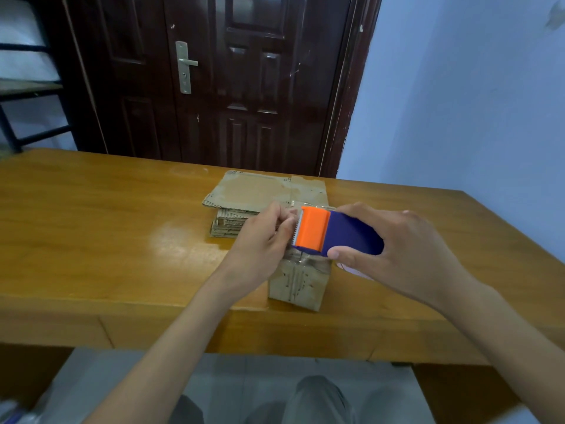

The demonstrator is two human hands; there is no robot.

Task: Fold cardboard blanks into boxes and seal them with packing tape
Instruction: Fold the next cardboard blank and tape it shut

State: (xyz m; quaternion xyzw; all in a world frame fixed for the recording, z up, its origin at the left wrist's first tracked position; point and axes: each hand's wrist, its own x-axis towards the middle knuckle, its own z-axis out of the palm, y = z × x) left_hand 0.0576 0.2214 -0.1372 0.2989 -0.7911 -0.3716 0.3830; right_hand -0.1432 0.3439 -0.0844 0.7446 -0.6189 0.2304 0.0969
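A blue and orange tape dispenser [331, 232] is gripped in the right hand [394, 246], its fingers curled round the blue body and the thumb pressed along the near side, with the orange toothed end turned toward the left hand [260, 243]. The left hand's fingers are curled, with the thumb and forefinger pinched together right at the toothed blade; what is held between them, presumably the tape end, cannot be made out. Both hands are held just above a small folded cardboard box [301, 281], which stands near the front edge of the wooden desk [91, 240] and whose top is glossy with clear tape. Dark printed marks are seen on the box's near face, but they are too blurred to be read. Behind the hands, a stack of flat cardboard blanks [260, 195] lies on the desk toward its far edge. No legible brand or label is seen on the dispenser. A dark wooden door [214, 71] with a metal handle stands beyond the desk.
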